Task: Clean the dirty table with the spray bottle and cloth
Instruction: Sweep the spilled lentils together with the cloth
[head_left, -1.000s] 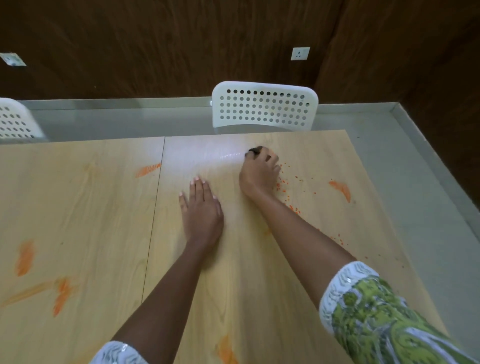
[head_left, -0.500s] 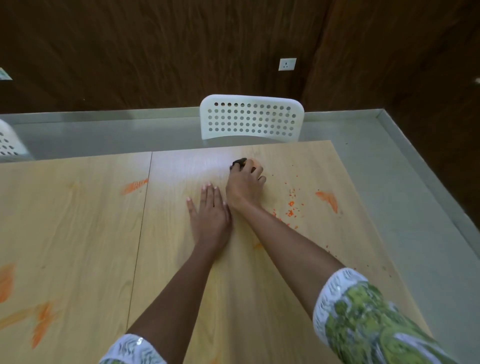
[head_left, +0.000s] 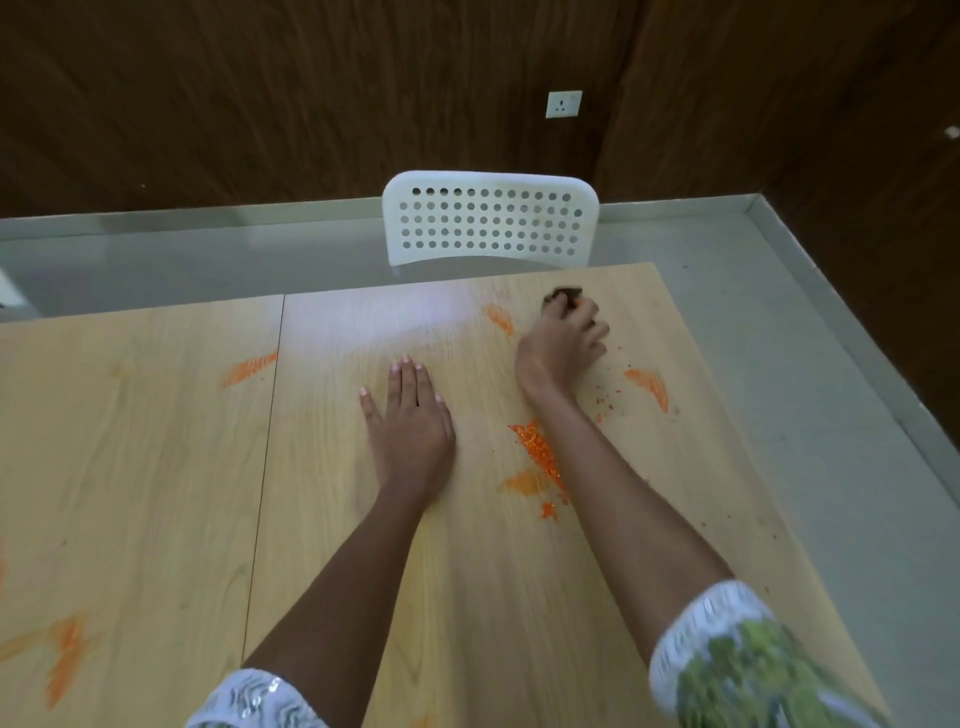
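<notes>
Dark cloth (head_left: 563, 297) bunched under right hand (head_left: 561, 345).

Dark brown wood wall (head_left: 311, 104) with a white socket (head_left: 563, 104), grey floor (head_left: 182, 260), white chair (head_left: 488, 218) full of holes.

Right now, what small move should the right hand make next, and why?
Probably drag the dark cloth under the right hand leftward over the orange smear beside it; that mark lies nearest, while the left hand rests flat on the table.
</notes>
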